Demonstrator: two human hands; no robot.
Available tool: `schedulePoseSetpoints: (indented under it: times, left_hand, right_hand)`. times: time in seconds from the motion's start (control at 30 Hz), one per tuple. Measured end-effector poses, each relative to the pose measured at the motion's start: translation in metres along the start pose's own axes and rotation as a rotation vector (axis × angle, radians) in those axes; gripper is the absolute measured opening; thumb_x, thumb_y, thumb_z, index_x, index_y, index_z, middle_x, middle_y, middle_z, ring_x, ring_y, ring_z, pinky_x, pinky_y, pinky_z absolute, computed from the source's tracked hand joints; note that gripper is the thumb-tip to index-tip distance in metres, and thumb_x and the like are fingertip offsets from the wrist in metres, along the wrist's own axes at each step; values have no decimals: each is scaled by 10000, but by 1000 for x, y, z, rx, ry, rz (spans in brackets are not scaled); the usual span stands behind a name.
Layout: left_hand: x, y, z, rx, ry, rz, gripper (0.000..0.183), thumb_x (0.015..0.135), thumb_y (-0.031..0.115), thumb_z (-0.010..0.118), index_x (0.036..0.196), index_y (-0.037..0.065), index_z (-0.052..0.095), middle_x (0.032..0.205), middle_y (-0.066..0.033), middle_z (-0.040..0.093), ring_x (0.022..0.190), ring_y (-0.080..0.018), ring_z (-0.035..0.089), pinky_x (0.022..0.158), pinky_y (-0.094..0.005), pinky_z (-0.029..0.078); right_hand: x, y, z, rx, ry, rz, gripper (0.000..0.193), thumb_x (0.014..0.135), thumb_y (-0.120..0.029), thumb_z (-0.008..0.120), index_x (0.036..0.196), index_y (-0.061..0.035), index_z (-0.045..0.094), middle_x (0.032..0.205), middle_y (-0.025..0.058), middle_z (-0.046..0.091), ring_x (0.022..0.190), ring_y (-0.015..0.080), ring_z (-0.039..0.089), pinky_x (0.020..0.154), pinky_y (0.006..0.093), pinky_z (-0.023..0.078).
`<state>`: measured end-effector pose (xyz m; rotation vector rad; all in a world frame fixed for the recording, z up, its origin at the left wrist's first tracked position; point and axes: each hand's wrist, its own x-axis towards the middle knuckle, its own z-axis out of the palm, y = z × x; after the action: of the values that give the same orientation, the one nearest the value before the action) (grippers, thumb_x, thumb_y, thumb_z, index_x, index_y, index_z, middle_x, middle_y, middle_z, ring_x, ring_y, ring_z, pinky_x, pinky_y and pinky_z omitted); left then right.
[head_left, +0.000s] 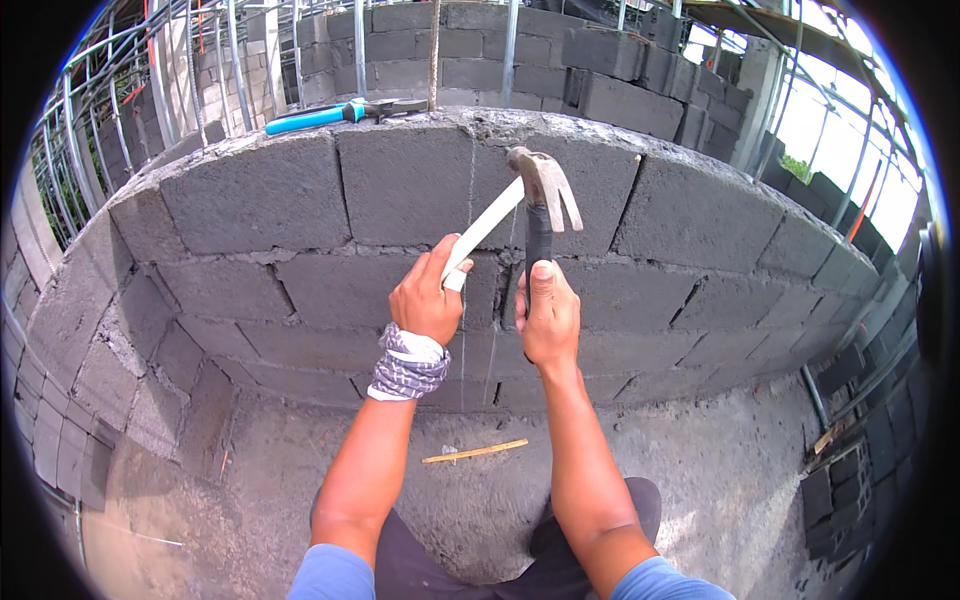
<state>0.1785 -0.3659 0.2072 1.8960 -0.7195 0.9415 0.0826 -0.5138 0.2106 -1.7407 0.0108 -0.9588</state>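
My left hand (428,295) is closed around a white, rod-like tool (486,226), which slants up to the right against the grey block wall (420,185). Its far end meets or passes behind the hammer head, so that tip is hidden. In my right hand (549,318) is a claw hammer (538,225), gripped by its black handle with the thumb along it. The hammer's metal head is up, its claw pointing right and down, in front of an upper-course block. Thin pale vertical lines run down the wall between and beside my hands.
Blue-handled pliers (345,113) lie on the wall's rough top, near upright metal bars (434,55). A thin wooden strip (475,451) rests on the concrete floor (270,480) below my hands. Stacked blocks (835,495) stand at the right; scaffolding (85,110) rises at the left.
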Motion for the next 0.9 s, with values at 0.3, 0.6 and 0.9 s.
schedulePoseSetpoints:
  times: [0.3, 0.6, 0.9]
  left_hand:
    - [-3, 1, -5, 11, -64, -90, 383, 1029, 272, 691, 1403, 204, 644, 1141, -153, 762, 994, -412, 751, 788, -481, 590]
    - [1, -8, -5, -164, -87, -71, 392, 1024, 209, 704, 1405, 142, 643, 1137, -208, 769, 1031, -411, 761, 826, -455, 594]
    - [0, 3, -8, -161, -103, -80, 386, 1026, 201, 695, 1400, 122, 643, 1138, -218, 766, 1031, -423, 756, 831, -455, 595]
  right_hand:
    - [-12, 9, 12, 103, 68, -170, 704, 1082, -707, 396, 944, -39, 572, 649, 23, 556, 532, 108, 534, 485, 280, 401]
    - [-7, 2, -8, 390, 135, -232, 879, 926, -898, 453, 1008, -27, 539, 746, 79, 541, 591, 152, 537, 533, 284, 442]
    - [-12, -1, -4, 388, 105, -235, 899, 898, -918, 474, 1019, -31, 565, 745, 75, 556, 611, 152, 548, 541, 288, 442]
